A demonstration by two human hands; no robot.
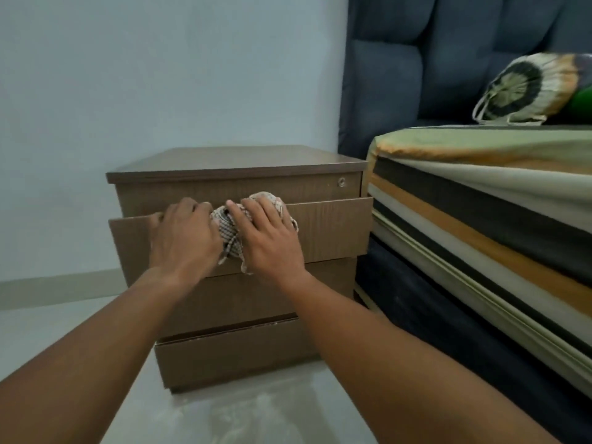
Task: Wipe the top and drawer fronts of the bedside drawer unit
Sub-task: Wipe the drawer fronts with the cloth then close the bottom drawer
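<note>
A brown wooden bedside drawer unit [237, 161] stands on the floor against the pale wall. One of its upper drawers [333, 229] is pulled out towards me. My left hand [185, 235] rests on the top edge of that drawer front, fingers curled over it. My right hand [269, 238] lies flat on a crumpled checked cloth [229, 233] and presses it against the same drawer front near its top edge. Two lower drawer fronts [237, 354] sit below, partly hidden by my forearms.
A bed with a striped sheet [480, 200] stands close on the right, almost touching the unit. A dark blue padded headboard [416, 59] rises behind it, with a patterned bolster [528, 88] on the mattress. Pale tiled floor [64, 318] lies to the left.
</note>
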